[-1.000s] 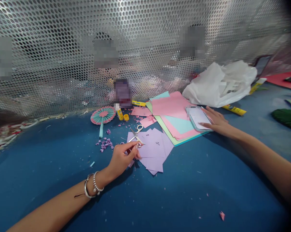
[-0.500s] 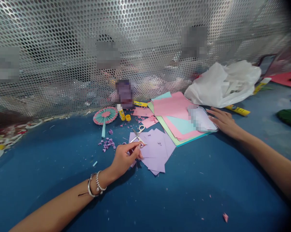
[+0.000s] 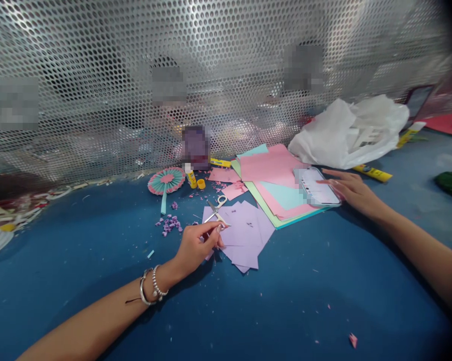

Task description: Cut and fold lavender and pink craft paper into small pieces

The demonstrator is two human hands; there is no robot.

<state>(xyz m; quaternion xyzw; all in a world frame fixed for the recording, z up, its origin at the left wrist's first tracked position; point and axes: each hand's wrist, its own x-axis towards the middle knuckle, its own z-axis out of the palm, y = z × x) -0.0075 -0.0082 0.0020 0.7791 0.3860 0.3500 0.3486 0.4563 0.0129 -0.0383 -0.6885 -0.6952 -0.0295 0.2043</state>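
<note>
My left hand is closed in a pinch over the light purple paper sheets. Its fingertips overlap one handle of the white-handled scissors, which lie open on the sheets. What the pinch holds, if anything, I cannot make out. My right hand is open with fingers stretched out, the index finger over the lit screen of a phone. The phone rests on a stack of pink, blue and green paper. Small crumpled purple paper bits lie left of the scissors.
A pleated paper fan, an upright glue stick and its yellow cap stand near the perforated metal screen. At the right are a white plastic bag and a yellow glue stick. People show blurred behind the screen.
My right hand has moved its fingers from the phone's edge onto the screen, which now shows lit content. My left hand keeps its pinch. The whole view has shifted slightly.
</note>
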